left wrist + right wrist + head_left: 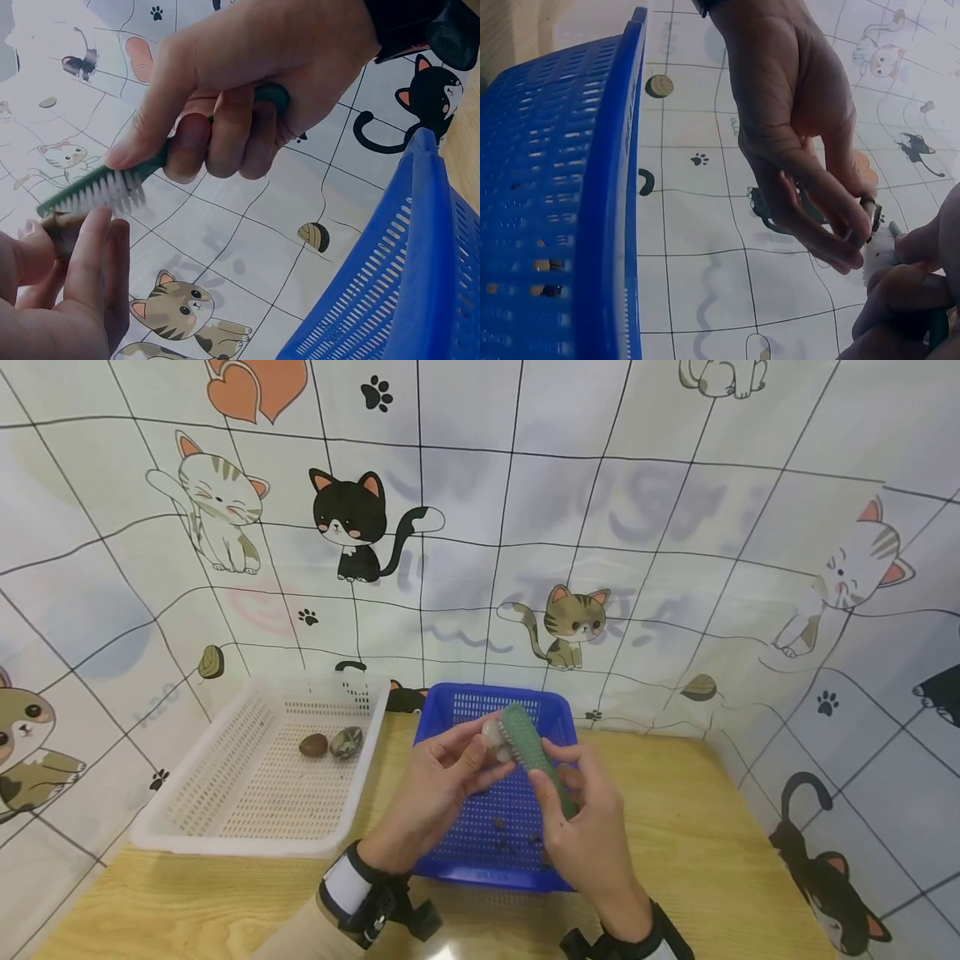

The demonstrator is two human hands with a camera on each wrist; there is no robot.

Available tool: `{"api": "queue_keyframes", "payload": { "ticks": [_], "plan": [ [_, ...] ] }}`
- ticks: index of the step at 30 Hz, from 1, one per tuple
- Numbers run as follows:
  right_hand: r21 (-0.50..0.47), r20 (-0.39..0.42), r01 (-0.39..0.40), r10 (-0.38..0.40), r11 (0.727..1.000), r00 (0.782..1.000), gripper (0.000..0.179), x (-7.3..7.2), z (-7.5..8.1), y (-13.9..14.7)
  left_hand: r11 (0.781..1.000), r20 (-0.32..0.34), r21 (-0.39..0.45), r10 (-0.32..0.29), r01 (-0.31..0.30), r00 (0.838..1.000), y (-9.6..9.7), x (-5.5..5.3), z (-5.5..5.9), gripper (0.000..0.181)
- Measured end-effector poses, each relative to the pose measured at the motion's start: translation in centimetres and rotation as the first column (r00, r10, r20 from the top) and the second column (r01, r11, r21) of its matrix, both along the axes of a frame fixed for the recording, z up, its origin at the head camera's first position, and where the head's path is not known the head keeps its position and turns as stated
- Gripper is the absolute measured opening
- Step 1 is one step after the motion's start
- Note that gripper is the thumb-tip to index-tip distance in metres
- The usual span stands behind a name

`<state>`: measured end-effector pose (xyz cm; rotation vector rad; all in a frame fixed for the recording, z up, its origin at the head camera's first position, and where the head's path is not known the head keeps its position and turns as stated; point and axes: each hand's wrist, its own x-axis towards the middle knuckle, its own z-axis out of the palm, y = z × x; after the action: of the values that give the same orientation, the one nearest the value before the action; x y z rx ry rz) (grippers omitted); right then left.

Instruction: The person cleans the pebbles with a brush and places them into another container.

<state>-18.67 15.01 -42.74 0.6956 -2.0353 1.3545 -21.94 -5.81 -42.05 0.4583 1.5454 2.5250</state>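
My left hand (pixel 431 789) pinches a small smooth stone (pixel 492 733) between thumb and fingers above the blue basket. The stone looks pale in the head view and brownish in the left wrist view (pixel 66 234), partly covered by fingertips. My right hand (pixel 588 822) grips the handle of a green brush (pixel 527 745), thumb laid along its back. Its white bristles (pixel 112 193) face the stone and appear to touch it. In the right wrist view, my left hand's fingers hide most of the stone.
Beneath both hands stands a blue perforated basket (pixel 498 878), with several small dark pieces in its bottom. To the left, a white perforated basket (pixel 247 806) holds a brown stone (pixel 313 745) and a mottled stone (pixel 347 742). Both baskets stand on a wooden table (pixel 667 827) before a cat-patterned covering.
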Motion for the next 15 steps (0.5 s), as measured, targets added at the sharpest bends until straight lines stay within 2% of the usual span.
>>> {"api": "queue_keyframes", "payload": {
  "ticks": [3,6,10,15],
  "plan": [
    [-0.002,0.001,-0.038,0.038,0.999,0.999,0.023,0.11,-0.08,-0.28,1.0,0.027,-0.019,0.013,-0.012,1.0,0.14,0.07,-0.06,0.047],
    [-0.005,0.003,-0.036,0.036,0.999,0.999,0.023,0.13,-0.28,-0.34,0.998,0.021,-0.048,-0.036,0.037,0.999,0.37,0.23,-0.36,0.05],
    [-0.002,0.018,0.034,-0.034,0.999,0.999,0.023,-0.2,-0.43,-0.04,0.995,-0.006,-0.037,-0.09,0.09,0.996,0.55,0.4,-0.55,0.054],
    [0.04,0.034,0.117,-0.118,0.992,0.992,0.025,-0.47,-0.19,0.48,0.998,-0.01,0.005,-0.056,0.056,0.998,0.34,0.31,-0.26,0.051]
  ]
}}
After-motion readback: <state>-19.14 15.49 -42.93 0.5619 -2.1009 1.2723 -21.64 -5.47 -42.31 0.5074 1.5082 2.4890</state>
